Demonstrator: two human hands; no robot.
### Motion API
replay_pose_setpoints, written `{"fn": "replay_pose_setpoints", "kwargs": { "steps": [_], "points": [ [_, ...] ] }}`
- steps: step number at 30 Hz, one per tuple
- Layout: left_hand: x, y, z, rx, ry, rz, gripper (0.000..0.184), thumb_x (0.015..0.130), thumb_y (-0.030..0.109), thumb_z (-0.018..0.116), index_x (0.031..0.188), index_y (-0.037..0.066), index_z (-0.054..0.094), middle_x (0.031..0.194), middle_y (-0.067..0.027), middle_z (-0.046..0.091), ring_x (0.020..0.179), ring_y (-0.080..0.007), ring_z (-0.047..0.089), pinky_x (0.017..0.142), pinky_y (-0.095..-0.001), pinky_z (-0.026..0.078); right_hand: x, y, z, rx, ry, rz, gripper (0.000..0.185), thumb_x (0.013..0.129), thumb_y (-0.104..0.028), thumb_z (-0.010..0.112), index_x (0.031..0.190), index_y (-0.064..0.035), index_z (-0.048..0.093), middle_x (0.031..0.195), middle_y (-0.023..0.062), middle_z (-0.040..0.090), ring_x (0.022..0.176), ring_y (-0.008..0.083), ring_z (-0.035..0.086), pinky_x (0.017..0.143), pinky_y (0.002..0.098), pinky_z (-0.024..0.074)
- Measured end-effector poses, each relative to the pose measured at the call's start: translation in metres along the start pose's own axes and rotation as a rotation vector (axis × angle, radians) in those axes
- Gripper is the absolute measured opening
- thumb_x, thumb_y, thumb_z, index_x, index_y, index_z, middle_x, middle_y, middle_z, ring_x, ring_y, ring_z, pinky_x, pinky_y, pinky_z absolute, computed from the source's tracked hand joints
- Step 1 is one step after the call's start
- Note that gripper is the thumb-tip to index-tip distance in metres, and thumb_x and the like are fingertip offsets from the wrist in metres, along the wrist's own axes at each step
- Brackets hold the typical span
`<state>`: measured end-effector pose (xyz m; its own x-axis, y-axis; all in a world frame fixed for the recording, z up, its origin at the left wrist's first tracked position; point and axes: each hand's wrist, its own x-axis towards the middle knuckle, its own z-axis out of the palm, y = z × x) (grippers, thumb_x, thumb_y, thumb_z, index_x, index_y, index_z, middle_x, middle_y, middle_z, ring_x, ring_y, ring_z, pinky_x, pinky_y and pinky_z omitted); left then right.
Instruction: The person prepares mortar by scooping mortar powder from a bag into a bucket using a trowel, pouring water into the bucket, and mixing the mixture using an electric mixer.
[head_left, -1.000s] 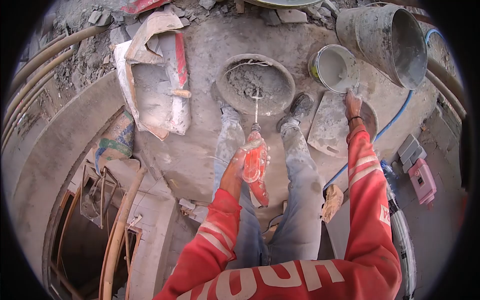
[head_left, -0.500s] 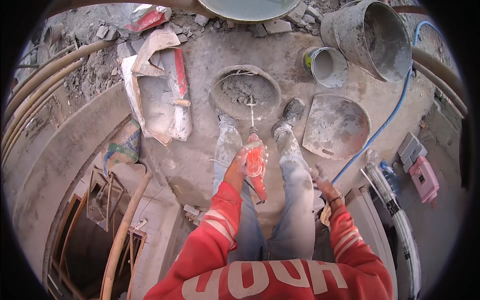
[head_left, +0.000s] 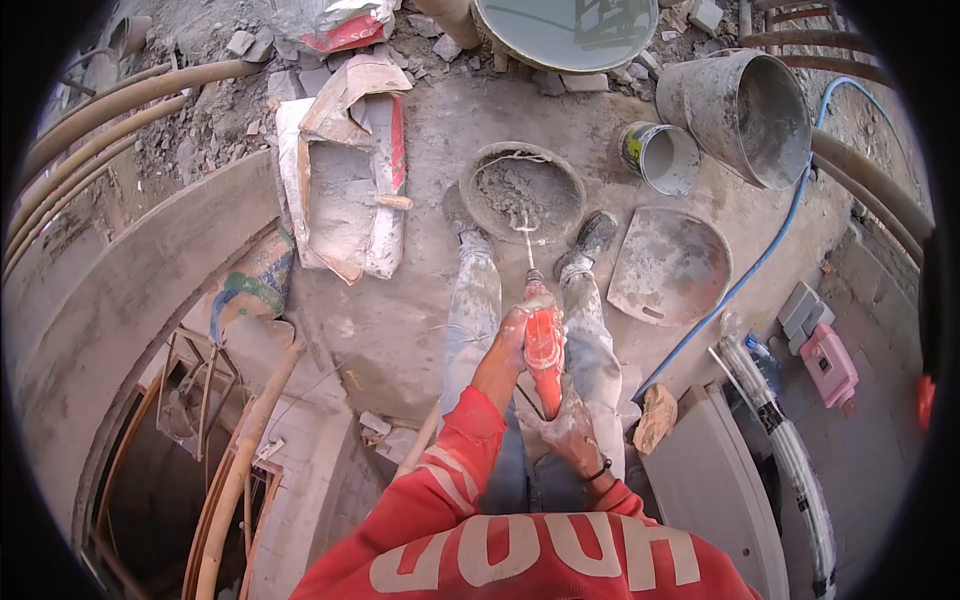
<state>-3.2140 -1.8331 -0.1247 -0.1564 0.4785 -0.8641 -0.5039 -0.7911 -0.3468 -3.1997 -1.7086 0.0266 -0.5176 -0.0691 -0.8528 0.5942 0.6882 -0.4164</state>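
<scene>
A red power drill (head_left: 544, 345), smeared with grey dust, is held in front of my legs with its nose away from me. My left hand (head_left: 516, 328) is closed round its front body. At the drill's rear end is my right hand (head_left: 572, 432), fingers curled against the handle and partly hidden. From the chuck a mixing paddle (head_left: 530, 245) runs into a round tub (head_left: 572, 185). Its tip touches lumpy grey mortar (head_left: 515, 195) inside. My shoes stand on either side of the tub.
An open cement bag (head_left: 390, 235) lies to the left. On the right are a paint can (head_left: 671, 160), a large tilted bucket (head_left: 705, 100), a flat board (head_left: 670, 265) and a blue hose (head_left: 770, 255). A water basin (head_left: 565, 45) stands beyond. An opening (head_left: 150, 490) drops away lower left.
My right hand has come in from the right side to the drill's rear handle. The view has shifted, so the tub and drill appear further right.
</scene>
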Motion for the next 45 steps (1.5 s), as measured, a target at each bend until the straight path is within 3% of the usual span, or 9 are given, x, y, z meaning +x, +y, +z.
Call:
{"fn": "replay_pose_setpoints", "kwargs": {
  "steps": [1, 2, 10, 19, 22, 27, 37, 40, 45],
  "points": [
    [-0.011, -0.002, 0.003, -0.001, 0.020, 0.033, 0.023, 0.083, 0.024, 0.064, 0.096, 0.007, 0.055, 0.080, -0.0090, 0.060, 0.060, -0.0233, 0.061, 0.055, -0.0383, 0.054, -0.001, -0.001, 0.015, 0.103, -0.035, 0.138, 0.048, 0.076, -0.028, 0.073, 0.108, 0.0034, 0.056, 0.096, 0.0254, 0.063, 0.089, 0.0425, 0.061, 0.077, 0.0448, 0.0489],
    [-0.025, -0.003, 0.013, -0.003, 0.037, 0.065, 0.024, 0.082, 0.023, 0.064, 0.097, 0.007, 0.054, 0.080, -0.0090, 0.060, 0.059, -0.0234, 0.061, 0.054, -0.0385, 0.054, -0.003, -0.002, 0.027, 0.121, 0.152, -0.107, 0.039, 0.076, -0.022, 0.071, 0.102, 0.0018, 0.056, 0.082, 0.0231, 0.064, 0.073, 0.0437, 0.061, 0.065, 0.0462, 0.0488],
    [0.027, 0.086, 0.031, 0.064, -0.100, 0.106, 0.023, 0.081, 0.029, 0.062, 0.080, 0.006, 0.059, 0.069, -0.0095, 0.060, 0.060, -0.0241, 0.062, 0.053, -0.0377, 0.054, 0.096, -0.009, 0.054, -0.076, 0.385, -0.247, 0.045, 0.074, -0.022, 0.073, 0.109, 0.0015, 0.056, 0.085, 0.0214, 0.063, 0.079, 0.0436, 0.059, 0.069, 0.0463, 0.0469],
    [0.062, 0.133, 0.021, -0.069, -0.237, 0.144, 0.036, 0.088, 0.035, 0.046, 0.085, 0.002, 0.061, 0.075, -0.0145, 0.064, 0.060, -0.0293, 0.063, 0.051, -0.0412, 0.055, 0.148, -0.059, 0.047, -0.232, 0.416, -0.259, 0.035, 0.070, -0.029, 0.074, 0.086, -0.0006, 0.061, 0.071, 0.0206, 0.062, 0.069, 0.0422, 0.060, 0.063, 0.0467, 0.0464],
    [0.071, 0.119, -0.004, -0.113, -0.385, 0.230, 0.036, 0.089, 0.033, 0.045, 0.090, 0.001, 0.061, 0.077, -0.0165, 0.064, 0.062, -0.0312, 0.063, 0.050, -0.0406, 0.054, 0.146, -0.051, 0.045, -0.302, 0.427, -0.345, 0.037, 0.069, -0.029, 0.073, 0.091, -0.0021, 0.060, 0.077, 0.0190, 0.063, 0.074, 0.0395, 0.061, 0.067, 0.0454, 0.0476],
    [0.114, 0.092, -0.019, -0.107, -0.266, 0.171, 0.036, 0.090, 0.034, 0.045, 0.095, 0.001, 0.060, 0.081, -0.0177, 0.063, 0.065, -0.0325, 0.062, 0.057, -0.0427, 0.055, 0.144, -0.026, 0.038, -0.243, 0.332, -0.242, 0.045, 0.071, -0.029, 0.073, 0.102, 0.0007, 0.060, 0.093, 0.0213, 0.063, 0.088, 0.0398, 0.060, 0.076, 0.0438, 0.0473],
    [0.085, 0.030, -0.008, -0.200, -0.159, 0.193, 0.038, 0.091, 0.034, 0.044, 0.100, 0.000, 0.059, 0.083, -0.0179, 0.063, 0.068, -0.0325, 0.062, 0.060, -0.0431, 0.055, 0.125, 0.050, 0.006, -0.220, 0.056, -0.126, 0.059, 0.072, -0.039, 0.073, 0.113, 0.0004, 0.058, 0.096, 0.0235, 0.065, 0.086, 0.0405, 0.062, 0.075, 0.0451, 0.0486],
    [0.073, 0.029, -0.017, -0.271, -0.166, 0.240, 0.039, 0.091, 0.035, 0.044, 0.101, 0.000, 0.058, 0.084, -0.0180, 0.063, 0.069, -0.0325, 0.062, 0.062, -0.0432, 0.055, 0.122, 0.045, 0.008, -0.221, 0.072, -0.164, 0.058, 0.071, -0.042, 0.073, 0.110, -0.0011, 0.060, 0.097, 0.0239, 0.064, 0.090, 0.0421, 0.060, 0.079, 0.0466, 0.0467],
    [0.044, 0.040, -0.045, -0.490, -0.278, 0.333, 0.041, 0.091, 0.036, 0.044, 0.105, 0.000, 0.057, 0.089, -0.0185, 0.063, 0.073, -0.0324, 0.063, 0.065, -0.0434, 0.055, 0.128, -0.032, -0.011, -0.251, 0.026, -0.407, 0.062, 0.072, -0.033, 0.076, 0.119, 0.0003, 0.052, 0.106, 0.0155, 0.061, 0.092, 0.0286, 0.062, 0.085, 0.0412, 0.0474]
  ]
}}
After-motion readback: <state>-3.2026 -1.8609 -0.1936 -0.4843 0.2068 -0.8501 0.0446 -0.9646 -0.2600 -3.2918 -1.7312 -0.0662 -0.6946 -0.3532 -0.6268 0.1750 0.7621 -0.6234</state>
